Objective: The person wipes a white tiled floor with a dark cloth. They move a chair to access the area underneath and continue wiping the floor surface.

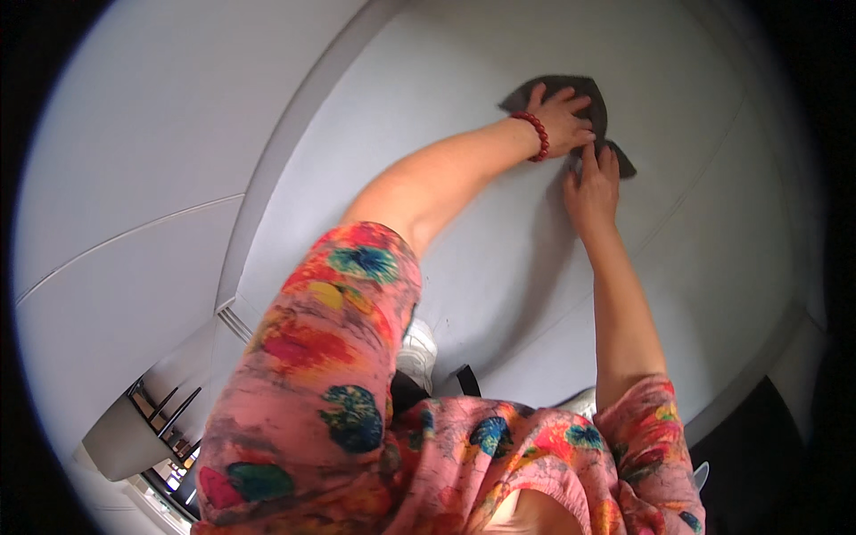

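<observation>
A dark cloth [592,90] lies on the pale, smooth floor [388,107], narrowing to a waist between two wider flaps. My left hand [565,120], with a red bead bracelet [539,134] at its wrist, rests flat on the larger flap with fingers spread. Close beside it, my right hand [592,190] reaches to the narrow part and the smaller flap [622,160]. The right index fingertip is right by the left hand. Whether the right fingers pinch the cloth cannot be made out.
A grey strip [271,164] edges the floor on the left, below a pale panelled surface [134,147]. One white shoe [420,351] shows under my left arm. A chair [124,438] is at lower left, a dark object [749,455] at lower right.
</observation>
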The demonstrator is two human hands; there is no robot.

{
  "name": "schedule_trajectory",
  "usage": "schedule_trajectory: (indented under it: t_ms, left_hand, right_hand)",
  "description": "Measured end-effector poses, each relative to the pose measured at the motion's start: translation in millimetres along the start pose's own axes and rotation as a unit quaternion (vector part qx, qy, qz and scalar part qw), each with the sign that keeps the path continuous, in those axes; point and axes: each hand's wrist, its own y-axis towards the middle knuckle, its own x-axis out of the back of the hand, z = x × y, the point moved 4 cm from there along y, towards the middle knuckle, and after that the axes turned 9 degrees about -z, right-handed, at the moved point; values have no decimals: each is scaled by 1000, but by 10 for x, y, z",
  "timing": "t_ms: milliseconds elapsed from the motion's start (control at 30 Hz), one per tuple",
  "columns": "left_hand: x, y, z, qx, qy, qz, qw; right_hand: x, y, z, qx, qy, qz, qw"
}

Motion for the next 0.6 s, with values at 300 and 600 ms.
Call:
schedule_trajectory:
  t_ms: [300, 600]
  left_hand:
    - [-222, -2639, -516, -153, -137, 102, 973]
    - [338, -1118, 289, -3, 36, -128, 991]
  right_hand:
    - [626, -1751, 824, 136, 258, 284, 914]
    - [-64, -209, 800, 65, 159, 39, 984]
